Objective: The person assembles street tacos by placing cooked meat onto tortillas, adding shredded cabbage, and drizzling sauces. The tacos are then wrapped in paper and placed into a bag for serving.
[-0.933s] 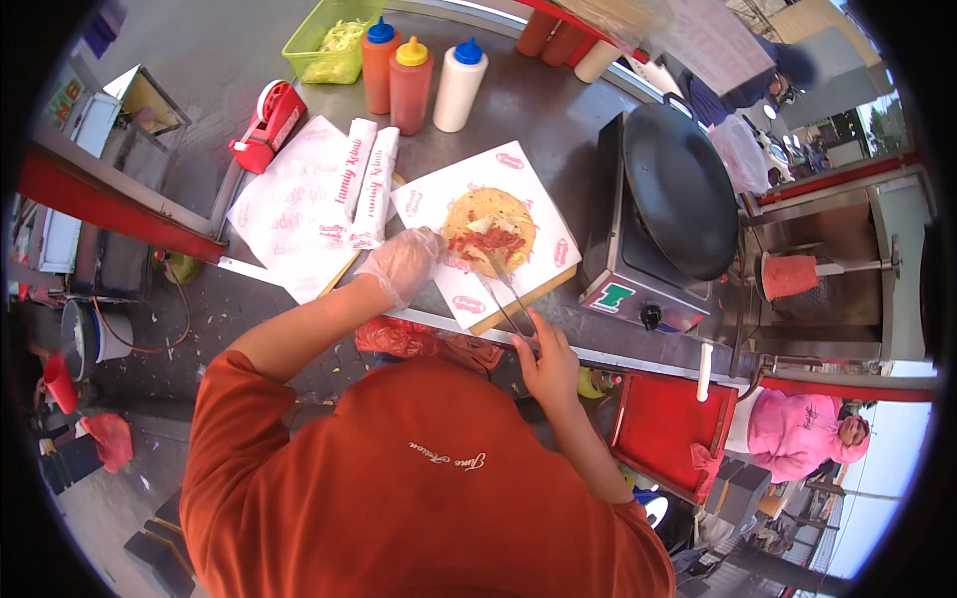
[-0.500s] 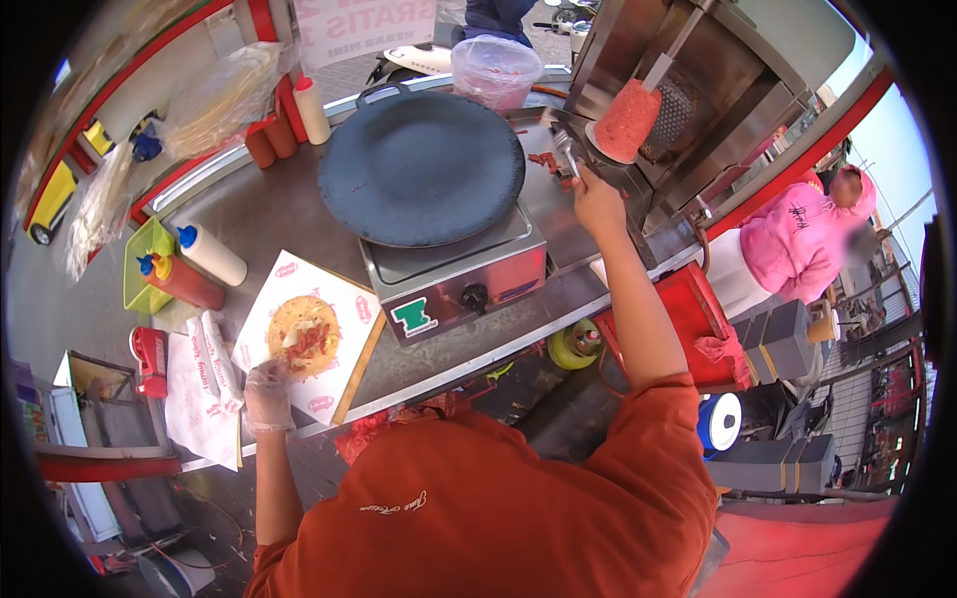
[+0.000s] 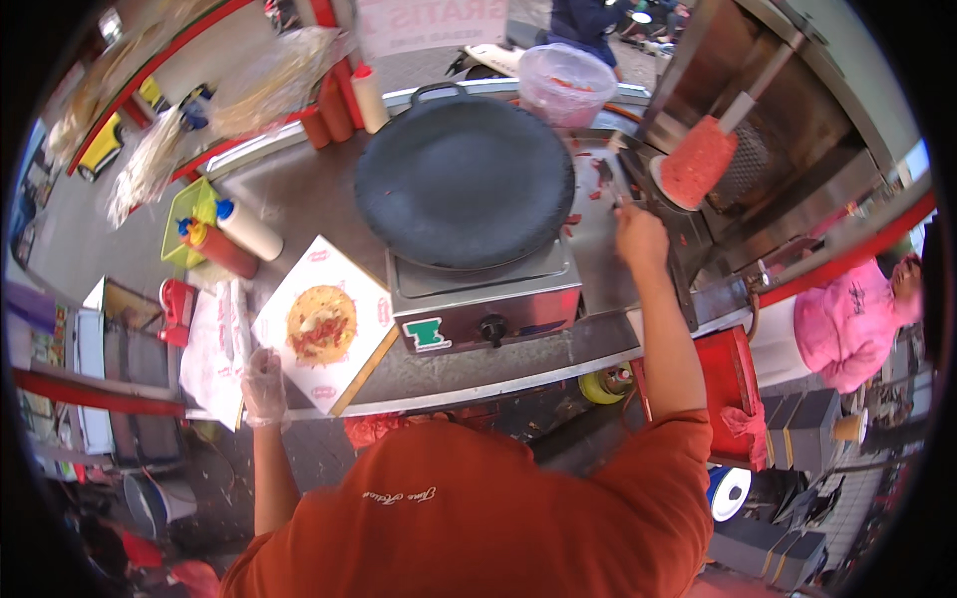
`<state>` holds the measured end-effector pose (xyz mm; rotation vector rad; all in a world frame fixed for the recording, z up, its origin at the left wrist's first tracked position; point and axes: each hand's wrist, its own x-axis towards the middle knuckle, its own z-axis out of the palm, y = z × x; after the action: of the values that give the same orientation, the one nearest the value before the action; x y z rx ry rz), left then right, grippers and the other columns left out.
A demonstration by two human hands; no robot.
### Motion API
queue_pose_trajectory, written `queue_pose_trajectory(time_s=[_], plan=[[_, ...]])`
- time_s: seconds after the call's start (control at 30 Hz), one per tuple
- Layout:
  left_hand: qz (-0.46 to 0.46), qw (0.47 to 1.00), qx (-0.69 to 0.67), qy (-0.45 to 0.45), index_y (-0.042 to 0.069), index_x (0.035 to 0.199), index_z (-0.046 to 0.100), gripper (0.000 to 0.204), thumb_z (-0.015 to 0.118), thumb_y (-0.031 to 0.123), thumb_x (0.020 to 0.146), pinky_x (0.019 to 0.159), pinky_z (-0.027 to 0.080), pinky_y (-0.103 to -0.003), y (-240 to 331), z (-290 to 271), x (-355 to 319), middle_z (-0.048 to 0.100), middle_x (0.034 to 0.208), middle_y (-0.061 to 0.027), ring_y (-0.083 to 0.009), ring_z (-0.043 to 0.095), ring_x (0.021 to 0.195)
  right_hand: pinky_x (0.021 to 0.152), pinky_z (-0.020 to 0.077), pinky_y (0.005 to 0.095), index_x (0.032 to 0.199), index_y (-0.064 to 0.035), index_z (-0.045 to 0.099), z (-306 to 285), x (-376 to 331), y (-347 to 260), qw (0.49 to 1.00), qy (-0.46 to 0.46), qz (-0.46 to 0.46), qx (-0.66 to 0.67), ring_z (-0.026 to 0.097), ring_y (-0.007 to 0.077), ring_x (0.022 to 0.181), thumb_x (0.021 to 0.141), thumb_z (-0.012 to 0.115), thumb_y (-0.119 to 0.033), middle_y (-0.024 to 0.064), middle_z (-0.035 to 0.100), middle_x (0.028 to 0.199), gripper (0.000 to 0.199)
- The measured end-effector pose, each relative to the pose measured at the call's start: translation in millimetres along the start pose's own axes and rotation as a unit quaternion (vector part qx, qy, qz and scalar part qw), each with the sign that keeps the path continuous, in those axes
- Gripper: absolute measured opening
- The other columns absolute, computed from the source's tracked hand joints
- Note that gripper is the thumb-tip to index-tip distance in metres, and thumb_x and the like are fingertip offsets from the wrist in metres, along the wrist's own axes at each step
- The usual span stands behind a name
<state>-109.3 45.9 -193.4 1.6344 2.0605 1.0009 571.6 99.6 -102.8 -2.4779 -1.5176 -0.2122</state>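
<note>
Right hand (image 3: 640, 235) reaches across the steel counter (image 3: 299, 204), arm extended, past the round black griddle (image 3: 465, 179) toward the meat spit (image 3: 698, 162); fingers closed on thin tongs (image 3: 620, 189). Left hand (image 3: 264, 385), gloved and loosely open, rests at the counter's near edge, touching the paper sheet (image 3: 324, 339) under the topped flatbread (image 3: 321, 325).
</note>
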Motion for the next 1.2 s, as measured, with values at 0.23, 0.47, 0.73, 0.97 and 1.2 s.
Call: queue_pose_trajectory(time_s=[0.23,0.47,0.73,0.97,1.2], plan=[[-0.02,0.997,0.027,-0.073,0.002,0.118,0.075,0.028,0.071,0.025,0.103,0.088,0.058,-0.043,3.2,-13.4,-13.3,0.077,0.109,-0.0193,-0.0329,0.075,0.099,0.081,0.0559,0.0336,0.144,-0.0112,0.069,-84.1,-51.8,-90.2,0.927,0.005,-0.096,0.363,0.069,0.0155,0.088,0.108,0.065,-0.018,0.0166,0.078,0.104,0.037],[0.055,0.972,-0.104,-0.205,-0.001,0.116,0.073,0.026,0.071,0.022,0.103,0.082,0.057,-0.045,-1.2,-6.2,8.4,0.075,0.102,-0.0232,-0.0366,0.074,0.095,0.068,0.0529,0.0435,0.137,-0.0157,0.073,-35.7,-234.3,-305.1,0.888,-0.116,-0.299,0.33,0.068,0.033,0.075,0.102,0.07,-0.019,0.0146,0.066,0.083,0.036],[0.019,0.945,-0.178,-0.273,-0.001,0.127,0.069,0.035,0.075,0.023,0.102,0.091,0.058,-0.039,-15.3,-26.3,17.6,0.076,0.113,-0.0175,-0.0265,0.074,0.102,0.092,0.0567,0.0382,0.143,0.0034,0.064,3.5,-291.6,-287.8,0.905,-0.016,-0.059,0.42,0.073,0.0261,0.101,0.106,0.066,-0.014,0.0203,0.075,0.117,0.041],[0.014,0.941,-0.336,-0.042,-0.002,0.132,0.067,0.043,0.072,0.031,0.103,0.093,0.057,-0.037,37.4,-66.9,117.3,0.076,0.108,-0.0135,-0.0216,0.072,0.102,0.074,0.0574,0.0396,0.145,-0.0058,0.064,-5.8,-77.7,-59.7,0.943,0.153,0.138,0.263,0.067,0.0289,0.072,0.105,0.07,-0.037,0.0138,0.072,0.096,0.051],[0.243,0.934,0.105,0.242,0.006,0.125,0.071,0.051,0.085,0.038,0.088,0.101,0.052,-0.048,104.1,-53.3,215.4,0.069,0.132,-0.0152,-0.0348,0.066,0.119,0.094,0.0553,0.0462,0.141,-0.0031,0.067,54.9,-24.6,0.4,0.984,0.177,0.013,0.01,0.071,0.0422,0.105,0.103,0.071,-0.036,0.0211,0.073,0.116,0.05]])
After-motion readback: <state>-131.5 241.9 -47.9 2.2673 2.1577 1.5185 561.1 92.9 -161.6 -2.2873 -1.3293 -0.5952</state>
